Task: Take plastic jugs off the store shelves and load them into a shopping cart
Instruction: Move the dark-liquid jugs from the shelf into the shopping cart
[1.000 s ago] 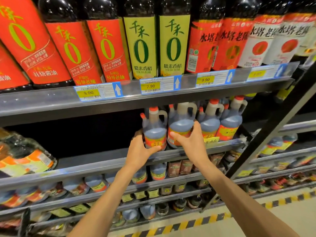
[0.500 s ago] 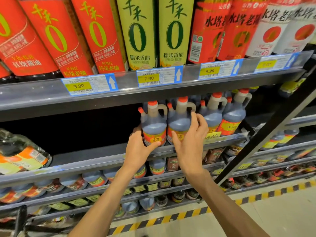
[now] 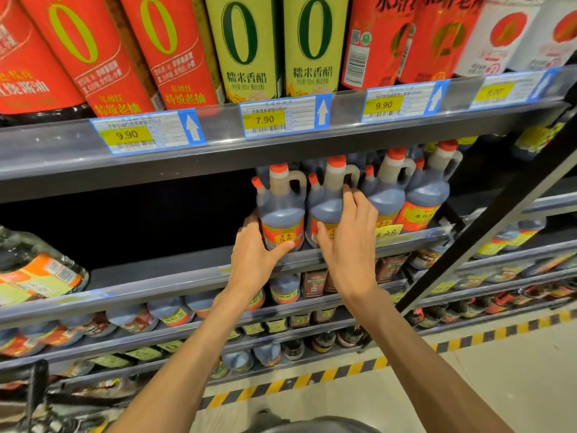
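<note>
Several dark plastic jugs with red caps, side handles and orange labels stand in a row on the middle shelf point(image 3: 175, 276). My left hand point(image 3: 254, 254) grips the base of the leftmost jug point(image 3: 281, 210), thumb across its label. My right hand point(image 3: 349, 242) wraps around the second jug point(image 3: 327, 204), fingers reaching up to the handle and thumb on the label. Two more jugs point(image 3: 390, 195) point(image 3: 429, 192) stand to the right, with others behind them. The cart's dark frame point(image 3: 34, 398) shows at the bottom left.
The shelf above point(image 3: 281, 142) hangs low over the jug caps and carries tall bottles and price tags. A black diagonal upright point(image 3: 487, 226) crosses at the right. A large bottle pack point(image 3: 34, 270) lies at the left. Lower shelves hold small bottles.
My right hand has slid up from the second jug's label to its shoulder and handle. My left hand stays on the first jug's base. The view has moved closer.
</note>
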Motion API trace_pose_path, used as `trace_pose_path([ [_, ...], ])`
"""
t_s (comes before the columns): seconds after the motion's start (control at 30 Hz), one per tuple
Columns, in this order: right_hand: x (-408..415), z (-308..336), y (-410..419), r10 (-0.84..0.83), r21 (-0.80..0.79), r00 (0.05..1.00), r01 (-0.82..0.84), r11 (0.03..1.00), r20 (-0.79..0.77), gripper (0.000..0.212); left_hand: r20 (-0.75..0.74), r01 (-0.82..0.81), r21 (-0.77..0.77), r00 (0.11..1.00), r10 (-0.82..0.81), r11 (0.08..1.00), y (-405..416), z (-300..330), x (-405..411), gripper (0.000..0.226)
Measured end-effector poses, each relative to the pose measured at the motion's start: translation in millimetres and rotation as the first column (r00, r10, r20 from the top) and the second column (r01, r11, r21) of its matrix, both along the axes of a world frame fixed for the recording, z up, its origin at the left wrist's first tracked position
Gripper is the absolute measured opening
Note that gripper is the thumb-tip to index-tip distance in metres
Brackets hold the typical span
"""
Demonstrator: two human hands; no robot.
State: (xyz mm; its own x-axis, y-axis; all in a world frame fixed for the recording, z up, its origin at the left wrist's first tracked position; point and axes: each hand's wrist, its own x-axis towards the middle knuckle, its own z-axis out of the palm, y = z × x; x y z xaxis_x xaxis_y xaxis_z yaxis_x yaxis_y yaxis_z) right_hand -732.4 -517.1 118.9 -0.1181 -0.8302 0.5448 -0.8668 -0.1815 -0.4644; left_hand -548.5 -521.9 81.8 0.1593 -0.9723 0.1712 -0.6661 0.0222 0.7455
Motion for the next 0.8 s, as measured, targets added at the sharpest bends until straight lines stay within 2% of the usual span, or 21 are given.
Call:
trace_pose_path([
  [0.2, 0.2, 1.8, -2.1, -0.034, 0.053, 0.999, 0.035, 0.998, -0.023, 0.079, -0.008, 0.006, 0.002, 1.0, -0.006, 1.0, -4.8, -2.9, 0.9, 0.071],
  [0.47, -3.9, 1.1, -4.1, -0.073, 0.042, 0.997, 0.073, 0.996, -0.004, 0.08, -0.034, 0.038, -0.029, 0.999, -0.039, 0.999, 0.1, -0.5, -8.0, 0.056],
  [0.8, -7.2, -1.2, -5.7, -0.044, 0.027, 0.999, 0.043, 0.999, 0.021, 0.08, -0.014, 0.014, -0.015, 1.0, -0.014, 1.0, 1.7, -3.5, -8.5, 0.063],
])
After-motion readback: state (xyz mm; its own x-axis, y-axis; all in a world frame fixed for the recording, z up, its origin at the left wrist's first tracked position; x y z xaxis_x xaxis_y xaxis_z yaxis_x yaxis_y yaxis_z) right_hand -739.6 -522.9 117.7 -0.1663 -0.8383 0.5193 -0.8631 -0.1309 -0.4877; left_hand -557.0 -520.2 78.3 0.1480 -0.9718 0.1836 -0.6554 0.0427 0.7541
